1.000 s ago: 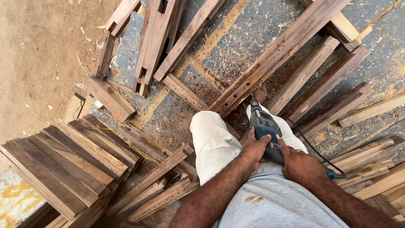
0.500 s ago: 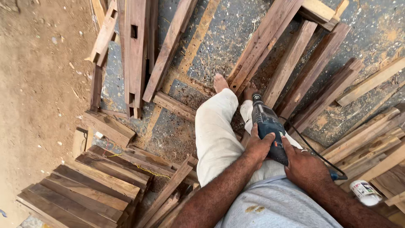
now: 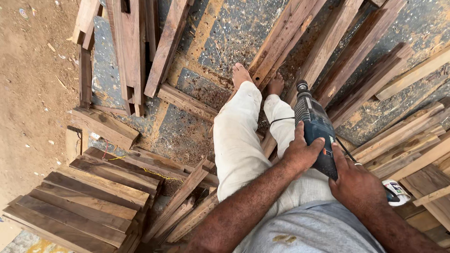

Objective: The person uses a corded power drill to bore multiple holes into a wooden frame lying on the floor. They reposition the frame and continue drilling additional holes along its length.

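We read this as an open-air woodworking yard: bare dirt ground (image 3: 33,93) on one side, a worn tarp (image 3: 234,33) strewn with sawdust and chips underfoot. Rough dark planks (image 3: 290,37) lie scattered all round, with a neat stack of cut boards (image 3: 89,201) by the dirt. A blue power drill (image 3: 316,129) fits a carpentry site too.

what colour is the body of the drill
Dark blue-teal with black parts, on the drill both hands grip; seen in the head view.
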